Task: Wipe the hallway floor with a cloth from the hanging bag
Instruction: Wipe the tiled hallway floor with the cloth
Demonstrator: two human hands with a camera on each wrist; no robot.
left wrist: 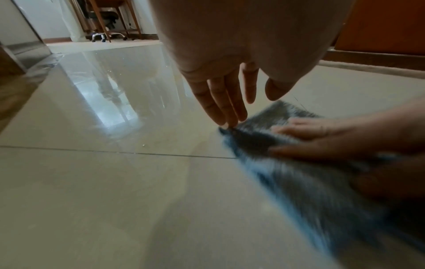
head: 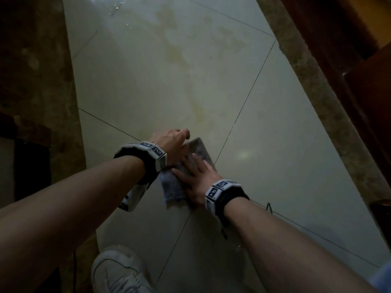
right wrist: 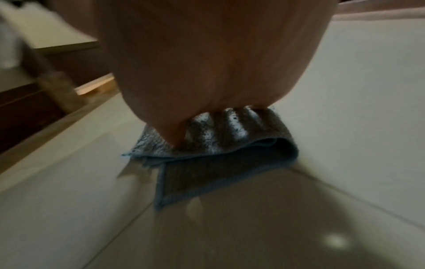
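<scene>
Cloth [head: 186, 166], grey-blue, folded double, lies flat on the pale tiled floor [head: 285, 144], sitting on the grout line crossing just ahead of the white shoe [head: 118, 271]. Right hand [head: 196, 178] is palm-down on the cloth, fingers [left wrist: 296, 125] straight and slightly spread, pressing it to the tile. Left hand [head: 171, 142] sits at the cloth's far-left edge, fingers [left wrist: 220, 102] straight and close together, tips touching the cloth corner, thumb apart; not pinching anything as far as I can see. Yellowish stain patches [head: 196, 111] run up the floor beyond the cloth, away from the shoe; water droplets [head: 118, 9] are further past them, so most of the wiping looks not yet done. Risks, as I judge them: the folded layers could slide over each other or bunch under the flat palm, since nothing grips the cloth, and the free lower flap seen in the right wrist view could roll under. The glossy tile with wet patches beyond the cloth could let the pressing hand or the shoe slip. Pushing dirty water forward may just smear the stain wider. A thin dark cord [head: 268, 206] lies on the floor right of the cloth, close to the right wrist; it could snag on a return stroke. Containers: none in view; the hanging bag is not visible in any view.
</scene>
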